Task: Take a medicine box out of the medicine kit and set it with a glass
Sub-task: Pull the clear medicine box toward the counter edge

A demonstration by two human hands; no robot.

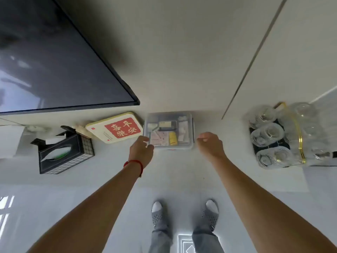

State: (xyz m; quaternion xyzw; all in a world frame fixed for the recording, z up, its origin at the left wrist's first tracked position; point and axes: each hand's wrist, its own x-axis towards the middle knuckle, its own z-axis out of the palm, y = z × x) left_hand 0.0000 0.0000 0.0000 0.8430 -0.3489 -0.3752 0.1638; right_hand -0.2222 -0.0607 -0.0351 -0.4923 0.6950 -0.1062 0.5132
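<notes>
clear lidded plastic medicine kit (168, 130) on white table (113, 172), against wall | left hand (141, 149) touches its near-left corner | right hand (209, 145) loosely curled just right of it, apart | clear ribbed glasses (267, 136) far right

arms: I see both forearms bare, no sleeves | left wrist: thin red string bracelet (134, 164) | legs: grey trousers (160, 238) | feet: grey perforated slippers (158, 214) over white socks (156, 206)
</notes>
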